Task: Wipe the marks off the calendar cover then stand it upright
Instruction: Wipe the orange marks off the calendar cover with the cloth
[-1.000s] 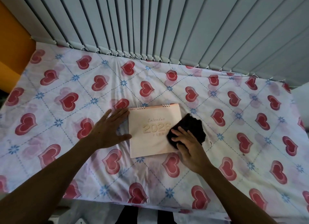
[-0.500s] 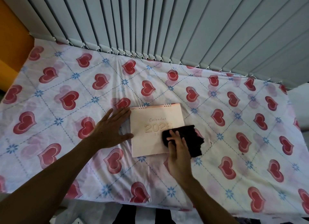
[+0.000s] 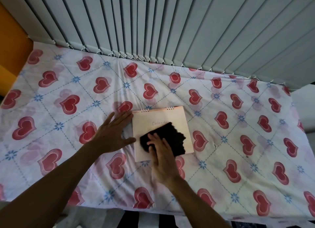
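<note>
A pale pink spiral-bound calendar (image 3: 172,117) lies flat on the bed, cover up, with the word "Calendar" partly showing. A black cloth (image 3: 172,139) covers the middle and lower part of the cover. My right hand (image 3: 162,156) presses flat on the cloth's near left part, fingers spread and blurred. My left hand (image 3: 112,132) lies flat on the sheet with fingers apart, its fingertips and thumb touching the calendar's left edge.
The bed sheet (image 3: 238,125) is white with red hearts and blue flowers. Grey vertical blinds (image 3: 170,31) hang along the far edge. An orange wall (image 3: 10,48) stands at the far left. The bed's near edge runs just below my forearms.
My right hand has slid the black cloth leftwards from the calendar's right edge onto the middle of the cover, hiding the year digits. My left hand has stayed at the left edge.
</note>
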